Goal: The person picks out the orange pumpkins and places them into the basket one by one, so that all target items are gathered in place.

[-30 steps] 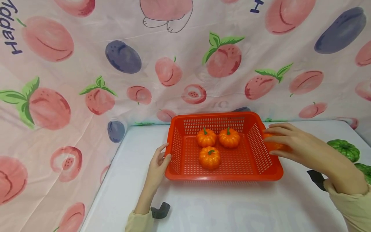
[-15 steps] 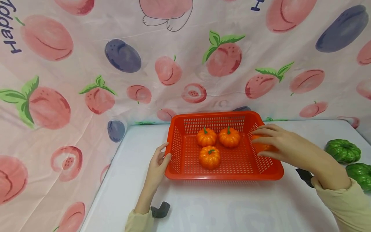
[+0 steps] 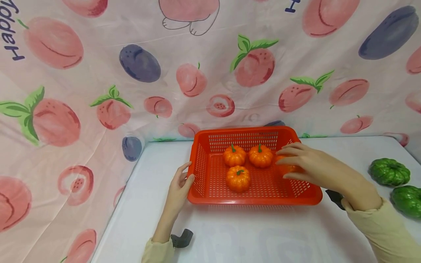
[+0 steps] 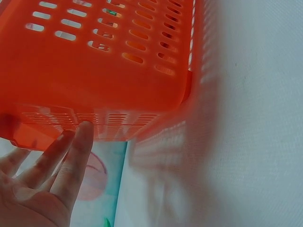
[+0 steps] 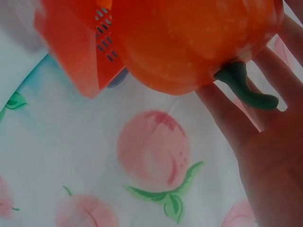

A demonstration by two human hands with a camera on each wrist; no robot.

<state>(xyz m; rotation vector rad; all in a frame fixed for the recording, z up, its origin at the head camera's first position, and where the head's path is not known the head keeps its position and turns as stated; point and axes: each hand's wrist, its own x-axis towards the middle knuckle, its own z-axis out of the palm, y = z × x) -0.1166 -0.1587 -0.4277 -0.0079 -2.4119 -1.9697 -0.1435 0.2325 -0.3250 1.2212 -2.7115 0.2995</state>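
Observation:
A red plastic basket (image 3: 253,201) with slotted walls stands on the white table. Inside it sit orange toy pumpkins: one at the back left (image 3: 234,156), one at the back right (image 3: 260,157), one in front (image 3: 238,179). My right hand (image 3: 304,162) grips another orange pumpkin (image 5: 189,42) from above, over the basket's right part; its dark green stem points toward the palm in the right wrist view. At the basket's left side, my left hand (image 3: 181,186) touches the outer wall and rim with fairly straight fingers (image 4: 75,165).
Two green toy pumpkins lie on the table at the right, one behind (image 3: 389,171) and one in front (image 3: 408,201). A fruit-printed cloth (image 3: 210,47) hangs behind the table and down its left side.
My right hand has carried the orange pumpkin left, from the basket's right rim to over its inside. The front green pumpkin shows more fully. My left hand and the basket stay put.

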